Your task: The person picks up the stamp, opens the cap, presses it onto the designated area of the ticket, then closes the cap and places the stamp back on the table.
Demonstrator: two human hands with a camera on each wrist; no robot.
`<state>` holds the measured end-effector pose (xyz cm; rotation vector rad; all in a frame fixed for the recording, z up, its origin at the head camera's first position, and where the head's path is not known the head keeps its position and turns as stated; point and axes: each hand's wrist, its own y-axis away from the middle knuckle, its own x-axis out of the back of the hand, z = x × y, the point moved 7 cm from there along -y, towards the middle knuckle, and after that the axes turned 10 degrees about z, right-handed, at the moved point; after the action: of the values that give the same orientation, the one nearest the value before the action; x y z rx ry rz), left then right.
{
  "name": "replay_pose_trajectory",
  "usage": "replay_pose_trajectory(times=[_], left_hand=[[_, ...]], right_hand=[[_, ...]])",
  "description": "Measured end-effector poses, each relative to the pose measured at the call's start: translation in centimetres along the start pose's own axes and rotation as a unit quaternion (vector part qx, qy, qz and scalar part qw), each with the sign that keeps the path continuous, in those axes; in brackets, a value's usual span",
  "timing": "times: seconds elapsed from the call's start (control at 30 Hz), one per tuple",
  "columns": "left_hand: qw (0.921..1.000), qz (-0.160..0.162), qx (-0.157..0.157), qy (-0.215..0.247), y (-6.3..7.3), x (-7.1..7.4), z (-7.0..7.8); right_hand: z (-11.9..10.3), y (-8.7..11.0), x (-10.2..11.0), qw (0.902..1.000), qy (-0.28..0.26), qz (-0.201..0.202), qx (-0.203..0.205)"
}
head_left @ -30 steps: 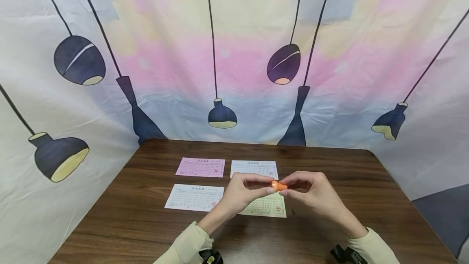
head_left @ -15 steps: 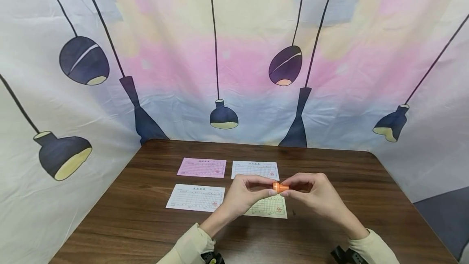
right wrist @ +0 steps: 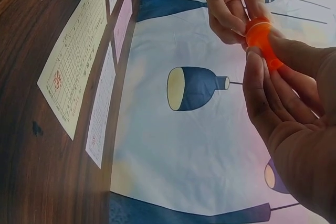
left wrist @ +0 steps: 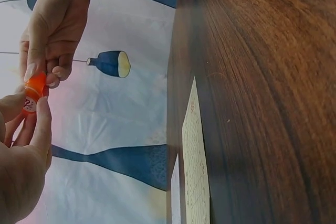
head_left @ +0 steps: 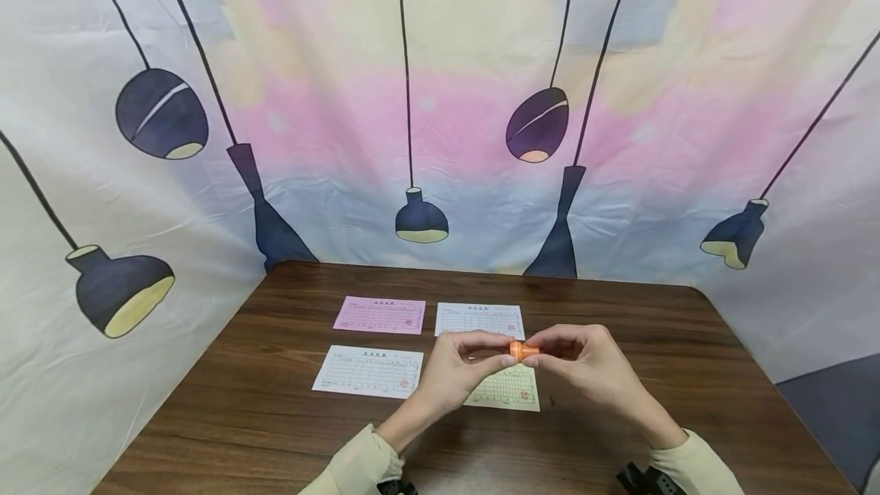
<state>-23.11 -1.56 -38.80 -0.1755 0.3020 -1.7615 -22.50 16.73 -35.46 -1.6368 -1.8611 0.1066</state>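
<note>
Raised over the table is a small orange stamp (head_left: 525, 351), held level between both hands. My left hand (head_left: 452, 370) pinches its wider end between thumb and fingers. In the left wrist view a white label with a red character shows on that end of the stamp (left wrist: 32, 98). My right hand (head_left: 593, 361) pinches the narrower handle end; the right wrist view shows its thumb and fingertips along the stamp (right wrist: 261, 39). Below the hands lies a pale yellow form (head_left: 507, 389) with a red stamp mark at its lower right, partly hidden by the left hand.
On the brown wooden table (head_left: 227, 403) lie a pink form (head_left: 380, 315), a white form (head_left: 367, 371) at front left and another white form (head_left: 479, 317) behind the hands. Each bears a red mark. A cloth backdrop (head_left: 467, 128) with printed lamps hangs behind the table.
Both hands keep their hold on the stamp and stay almost in place. The whole scene shifts slightly in the head view.
</note>
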Motion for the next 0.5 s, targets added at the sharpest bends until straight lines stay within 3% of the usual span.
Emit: replay_pose_trajectory(times=[0.13, 0.37, 0.5], left_hand=[[1.0000, -0.001, -0.008, -0.004, -0.22, -0.05, 0.01], [0.9997, 0.006, 0.022, -0.014, -0.50, 0.08, -0.53], [0.9999, 0.000, 0.014, -0.009, -0.62, -0.02, -0.57]], right_hand=[[-0.01, -0.03, 0.09, 0.9999, -0.010, 0.008, 0.007], [0.11, 0.24, 0.08, 0.9992, -0.034, 0.014, 0.015], [0.11, 0.27, 0.25, 0.9981, -0.051, 0.028, 0.017]])
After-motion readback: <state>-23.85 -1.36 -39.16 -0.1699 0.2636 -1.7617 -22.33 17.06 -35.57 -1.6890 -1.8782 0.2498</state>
